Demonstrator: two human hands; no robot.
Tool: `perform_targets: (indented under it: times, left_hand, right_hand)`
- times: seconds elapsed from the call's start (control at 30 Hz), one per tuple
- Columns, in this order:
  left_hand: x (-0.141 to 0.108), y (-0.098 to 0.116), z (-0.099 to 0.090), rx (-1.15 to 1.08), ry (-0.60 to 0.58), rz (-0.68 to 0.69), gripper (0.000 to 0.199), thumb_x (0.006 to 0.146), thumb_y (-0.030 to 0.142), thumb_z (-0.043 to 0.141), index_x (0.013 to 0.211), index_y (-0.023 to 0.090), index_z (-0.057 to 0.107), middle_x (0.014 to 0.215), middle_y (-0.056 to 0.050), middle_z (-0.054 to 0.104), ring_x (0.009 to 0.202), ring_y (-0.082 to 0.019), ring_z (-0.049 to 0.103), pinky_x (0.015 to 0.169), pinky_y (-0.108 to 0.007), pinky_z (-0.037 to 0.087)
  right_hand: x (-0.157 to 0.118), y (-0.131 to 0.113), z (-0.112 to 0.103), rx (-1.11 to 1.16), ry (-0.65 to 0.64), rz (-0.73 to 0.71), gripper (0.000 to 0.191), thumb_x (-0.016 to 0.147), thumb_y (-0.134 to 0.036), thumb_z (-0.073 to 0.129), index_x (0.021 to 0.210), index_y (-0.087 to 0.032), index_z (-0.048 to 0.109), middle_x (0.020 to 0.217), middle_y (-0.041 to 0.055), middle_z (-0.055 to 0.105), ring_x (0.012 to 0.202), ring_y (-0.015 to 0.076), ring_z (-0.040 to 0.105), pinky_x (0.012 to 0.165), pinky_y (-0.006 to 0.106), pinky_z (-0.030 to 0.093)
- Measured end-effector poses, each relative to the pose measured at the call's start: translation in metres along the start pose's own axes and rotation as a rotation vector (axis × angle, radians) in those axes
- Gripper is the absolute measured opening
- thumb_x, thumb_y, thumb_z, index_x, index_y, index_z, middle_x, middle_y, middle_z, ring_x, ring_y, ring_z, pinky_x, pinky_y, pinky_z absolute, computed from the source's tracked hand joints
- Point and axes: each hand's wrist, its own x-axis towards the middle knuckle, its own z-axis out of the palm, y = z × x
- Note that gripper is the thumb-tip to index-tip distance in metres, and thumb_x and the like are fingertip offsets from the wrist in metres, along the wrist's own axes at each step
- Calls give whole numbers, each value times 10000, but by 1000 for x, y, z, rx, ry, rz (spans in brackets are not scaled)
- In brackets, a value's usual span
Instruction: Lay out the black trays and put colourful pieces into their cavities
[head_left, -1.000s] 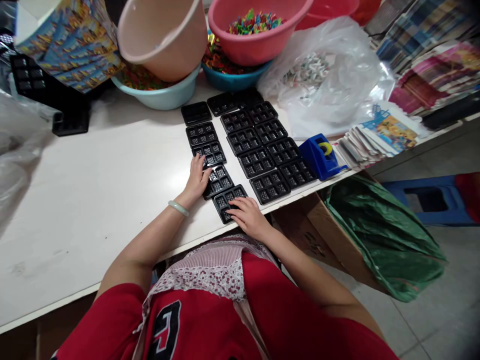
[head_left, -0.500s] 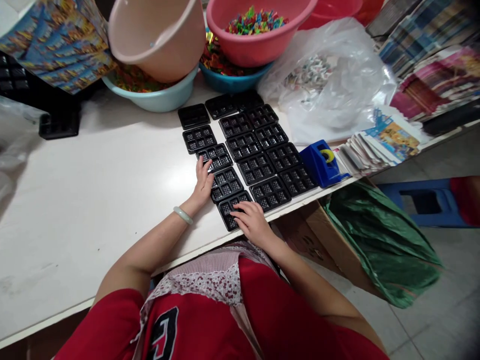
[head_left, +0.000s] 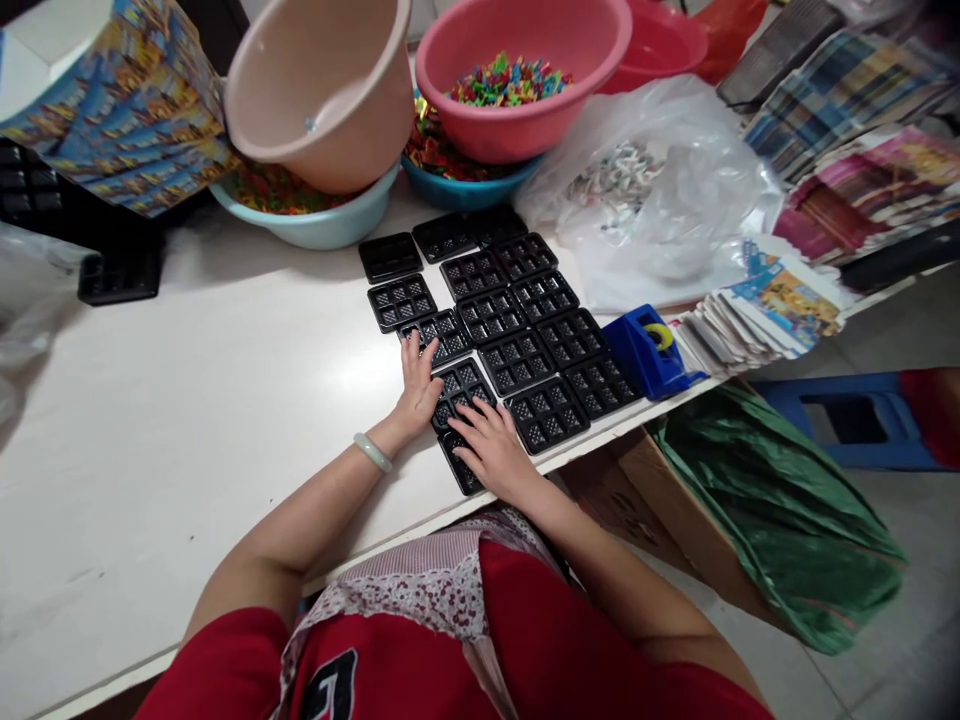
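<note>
Black plastic trays with small square compartments lie in columns on the white table. My left hand [head_left: 420, 388] has its fingers stretched out, touching the left edge of a tray [head_left: 442, 338] in the left column. Its thumb reaches the tray nearer to me [head_left: 459, 378]. My right hand [head_left: 496, 450] lies with fingers spread over that tray's front edge and the nearest tray [head_left: 459, 468], which it partly covers. Beside it on the right is another tray [head_left: 547, 412]. Neither hand grasps anything. A pale green bangle [head_left: 372, 452] circles my left wrist.
Pink [head_left: 525, 120] and peach basins [head_left: 315, 100] stand on blue ones holding colourful small pieces. A clear plastic bag [head_left: 660, 190], blue tape dispenser [head_left: 649, 355] and stacked printed cards [head_left: 750, 320] lie right. A green-lined box [head_left: 772, 500] stands below the table edge.
My right hand has shifted left and forward, from the nearest tray to partly over the one beyond it. My left hand has moved slightly toward the trays. The whole view has tilted slightly.
</note>
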Motion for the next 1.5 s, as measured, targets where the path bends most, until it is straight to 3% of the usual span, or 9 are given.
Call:
perform_targets:
  times: [0.13, 0.33, 0.53, 0.67, 0.83, 0.97, 1.13, 1.33, 1.5]
  left_hand:
    - [17, -6, -18, 9, 67, -59, 535, 1011, 547, 342, 1521, 389, 305, 1692, -3, 117, 1577, -290, 36, 1288, -547, 124]
    - [81, -54, -65, -14, 169, -335, 615, 985, 594, 427, 1479, 232, 367, 1664, -137, 187, 1564, -314, 113, 1289, -535, 69]
    - [96, -52, -47, -47, 7, -299, 588, 1013, 536, 396, 1511, 225, 349, 1685, -105, 160, 1576, -262, 83, 1300, -468, 56]
    - [102, -50, -35, -48, 44, -250, 583, 1016, 563, 363, 1500, 238, 366, 1682, -99, 171, 1576, -250, 93, 1302, -450, 66]
    - [141, -76, -52, 28, 242, -288, 529, 1019, 562, 354, 1450, 262, 423, 1660, -93, 233, 1574, -259, 91, 1300, -485, 53]
    - [164, -91, -62, 125, 147, -258, 420, 1040, 457, 361, 1323, 211, 550, 1501, -125, 487, 1521, -253, 276, 1298, -501, 54]
    - [165, -89, -50, 172, 85, -143, 363, 1026, 361, 384, 1201, 162, 631, 1339, -138, 621, 1365, -252, 498, 1298, -510, 136]
    - [165, -85, -38, 185, 118, -86, 335, 1017, 367, 415, 1176, 187, 648, 1330, -155, 621, 1433, -301, 426, 1285, -609, 129]
    - [144, -88, -74, 231, 179, -66, 351, 1024, 391, 436, 1252, 189, 611, 1420, -140, 564, 1419, -262, 435, 1253, -513, 301]
  right_hand:
    - [11, 5, -4, -26, -16, 41, 393, 986, -333, 549, 1354, -209, 617, 1458, 124, 578, 1429, 332, 420, 1170, 606, 294]
    - [14, 14, -1, -19, 19, 68, 310, 987, -279, 537, 1255, -203, 672, 1345, 116, 662, 1348, 318, 515, 1154, 599, 321]
    - [16, 14, 9, -10, 72, 45, 281, 982, -242, 531, 1217, -221, 683, 1320, 108, 674, 1327, 312, 536, 1138, 585, 343]
    - [14, 16, 10, -16, 96, 31, 281, 988, -235, 509, 1208, -231, 684, 1312, 106, 677, 1313, 299, 547, 1131, 564, 356]
    - [11, 20, 14, 5, 121, 3, 291, 997, -241, 480, 1207, -242, 682, 1287, 104, 686, 1298, 281, 559, 1127, 541, 363]
    - [13, 23, 12, 19, 126, -18, 284, 1001, -248, 474, 1189, -235, 687, 1279, 109, 687, 1297, 286, 557, 1117, 542, 370]
    - [19, 25, 8, 14, 110, -23, 283, 1004, -246, 463, 1169, -231, 692, 1273, 107, 689, 1296, 294, 559, 1105, 556, 383]
    - [19, 36, 16, -43, 120, -106, 307, 1009, -306, 454, 1187, -252, 698, 1287, 108, 684, 1283, 310, 564, 1059, 549, 411]
    - [17, 49, 20, -125, 172, -179, 345, 1021, -375, 416, 1166, -243, 700, 1261, 127, 696, 1220, 345, 602, 990, 580, 432]
